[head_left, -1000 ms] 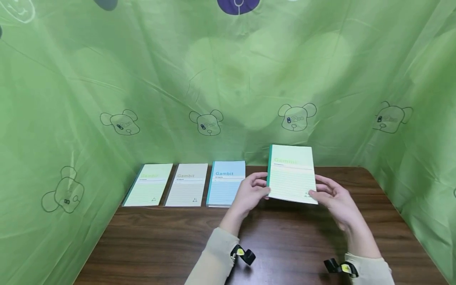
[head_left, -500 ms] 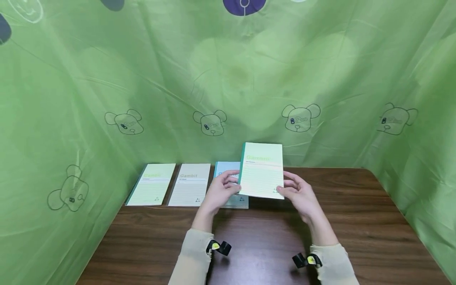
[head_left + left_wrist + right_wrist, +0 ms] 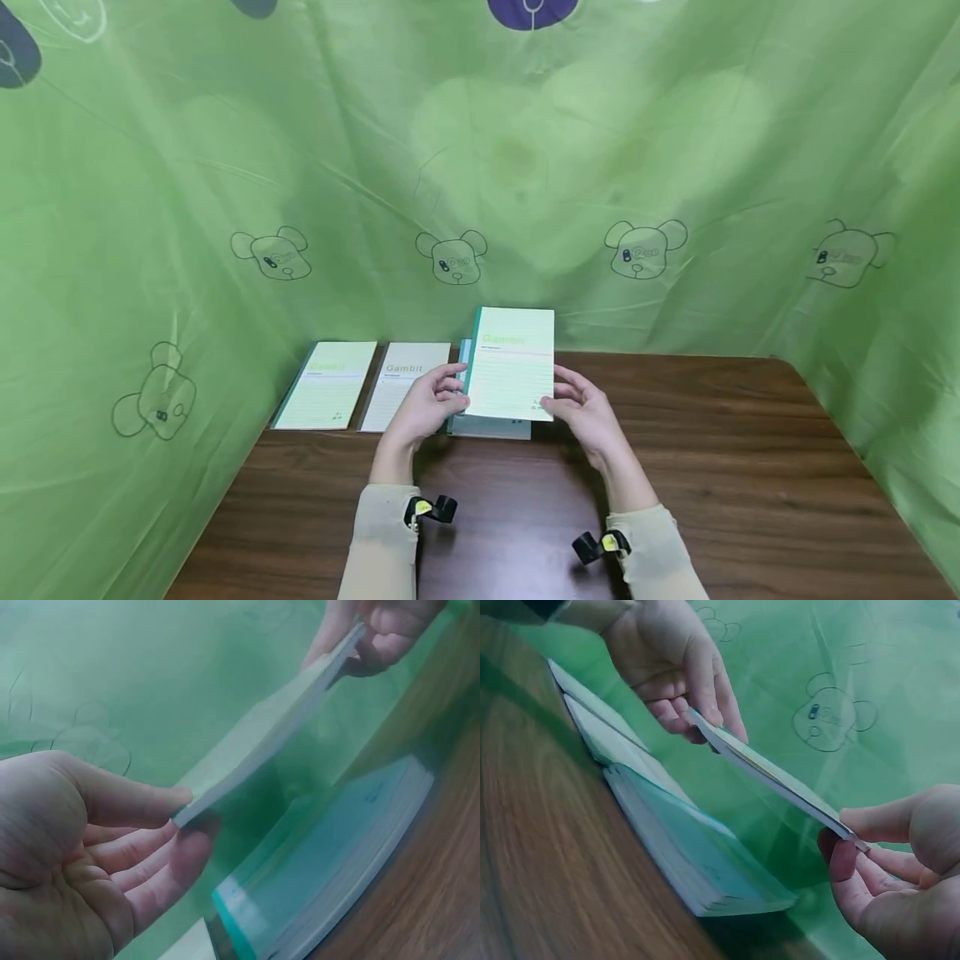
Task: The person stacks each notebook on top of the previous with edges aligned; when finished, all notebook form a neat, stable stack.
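A light green notebook point(image 3: 512, 362) with a dark green spine is held in the air between both hands. The left hand point(image 3: 423, 408) pinches its lower left edge, thumb on the cover and fingers beneath. On the opposite side the right hand point(image 3: 588, 414) grips the lower right corner the same way. Below it lies a blue notebook stack point(image 3: 705, 851), several thick as the right wrist view shows, and mostly covered in the head view. A gap separates the held notebook from the stack in both wrist views.
Left of the stack, a grey-white notebook point(image 3: 393, 396) and another pale green notebook point(image 3: 324, 387) lie in a row at the back of the brown wooden table point(image 3: 712, 475). A green curtain point(image 3: 525, 167) with bear drawings hangs directly behind and at the sides.
Both hands have carried the light green notebook leftward, from right of the blue stack to above it. The notebooks on the table have kept their places; the head view has shifted slightly.
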Action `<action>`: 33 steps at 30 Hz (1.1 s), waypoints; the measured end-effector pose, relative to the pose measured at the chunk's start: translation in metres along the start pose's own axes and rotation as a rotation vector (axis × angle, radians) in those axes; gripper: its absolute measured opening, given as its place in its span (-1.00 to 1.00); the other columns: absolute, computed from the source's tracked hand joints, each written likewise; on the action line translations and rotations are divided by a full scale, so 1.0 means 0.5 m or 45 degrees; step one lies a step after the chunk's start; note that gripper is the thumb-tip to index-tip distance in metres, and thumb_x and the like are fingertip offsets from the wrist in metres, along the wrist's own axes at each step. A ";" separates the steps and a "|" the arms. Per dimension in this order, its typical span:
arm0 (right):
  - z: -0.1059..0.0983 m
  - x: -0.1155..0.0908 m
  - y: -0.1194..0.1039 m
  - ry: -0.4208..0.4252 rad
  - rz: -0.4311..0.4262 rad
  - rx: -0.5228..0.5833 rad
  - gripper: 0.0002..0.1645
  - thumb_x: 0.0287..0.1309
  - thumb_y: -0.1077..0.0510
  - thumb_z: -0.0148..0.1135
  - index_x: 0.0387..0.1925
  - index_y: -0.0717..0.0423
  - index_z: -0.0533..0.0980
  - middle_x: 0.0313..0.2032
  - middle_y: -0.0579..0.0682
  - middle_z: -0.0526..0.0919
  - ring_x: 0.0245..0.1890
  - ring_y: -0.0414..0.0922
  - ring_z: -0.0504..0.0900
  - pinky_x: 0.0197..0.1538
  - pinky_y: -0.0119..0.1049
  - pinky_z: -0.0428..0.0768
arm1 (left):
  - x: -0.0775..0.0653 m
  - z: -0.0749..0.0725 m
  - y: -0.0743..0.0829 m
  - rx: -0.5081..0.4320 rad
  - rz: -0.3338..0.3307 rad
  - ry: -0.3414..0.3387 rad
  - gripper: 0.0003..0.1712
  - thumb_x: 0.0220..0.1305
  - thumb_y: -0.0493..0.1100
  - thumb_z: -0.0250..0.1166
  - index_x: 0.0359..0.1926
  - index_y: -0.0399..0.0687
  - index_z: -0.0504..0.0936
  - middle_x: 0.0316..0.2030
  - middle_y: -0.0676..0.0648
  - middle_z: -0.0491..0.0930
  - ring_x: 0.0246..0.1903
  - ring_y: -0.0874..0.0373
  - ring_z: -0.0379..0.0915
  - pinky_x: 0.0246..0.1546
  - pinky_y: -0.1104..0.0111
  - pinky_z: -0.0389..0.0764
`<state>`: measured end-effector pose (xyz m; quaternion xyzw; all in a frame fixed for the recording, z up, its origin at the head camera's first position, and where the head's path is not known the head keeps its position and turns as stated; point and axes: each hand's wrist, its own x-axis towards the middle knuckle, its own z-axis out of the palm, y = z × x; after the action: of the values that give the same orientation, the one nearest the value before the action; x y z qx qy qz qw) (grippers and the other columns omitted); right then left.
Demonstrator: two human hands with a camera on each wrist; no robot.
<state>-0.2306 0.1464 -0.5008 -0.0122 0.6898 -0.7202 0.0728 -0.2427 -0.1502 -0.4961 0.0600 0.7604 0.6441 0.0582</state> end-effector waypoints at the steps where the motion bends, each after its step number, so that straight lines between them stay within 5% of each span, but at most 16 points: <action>1: 0.007 0.004 0.005 0.000 0.010 0.018 -0.13 0.36 0.35 0.44 0.62 0.14 0.34 0.25 0.29 0.64 -0.03 -0.16 0.76 0.10 -0.36 0.64 | 0.000 -0.004 -0.003 0.018 -0.011 0.013 -0.27 0.39 -0.49 0.40 0.54 -0.21 0.48 -0.01 -0.22 0.68 -0.19 0.10 0.55 -0.14 0.39 0.67; 13: 0.066 0.020 0.082 0.204 -0.036 0.079 -0.39 0.34 0.30 0.50 0.39 0.26 0.59 0.21 0.32 0.70 -0.07 -0.18 0.74 0.04 -0.47 0.67 | -0.004 -0.021 -0.042 0.151 -0.160 0.089 -0.36 0.42 -0.40 0.41 0.48 -0.27 0.53 0.01 -0.22 0.67 -0.17 0.04 0.64 -0.11 0.10 0.73; 21: 0.072 0.016 0.102 0.175 -0.023 0.040 -0.39 0.39 0.31 0.46 0.42 0.30 0.55 0.24 0.33 0.68 -0.25 -0.26 0.65 -0.32 -0.45 0.52 | -0.003 -0.021 -0.063 0.263 -0.162 0.096 -0.46 0.40 -0.41 0.40 0.37 -0.37 0.60 -0.07 -0.20 0.69 -0.29 0.09 0.59 -0.32 0.26 0.63; 33: 0.082 0.026 0.125 0.246 -0.131 -0.189 -0.43 0.30 0.32 0.51 0.33 0.27 0.64 0.19 0.24 0.73 -0.22 -0.17 0.67 -0.24 -0.51 0.58 | 0.003 -0.025 -0.066 0.350 -0.170 0.156 -0.51 0.33 -0.39 0.47 0.27 -0.31 0.69 -0.01 -0.19 0.71 -0.20 0.04 0.60 -0.28 0.27 0.62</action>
<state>-0.2333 0.1016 -0.5623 0.0166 0.7435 -0.6677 -0.0320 -0.2471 -0.1675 -0.5267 -0.0226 0.8457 0.5312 0.0457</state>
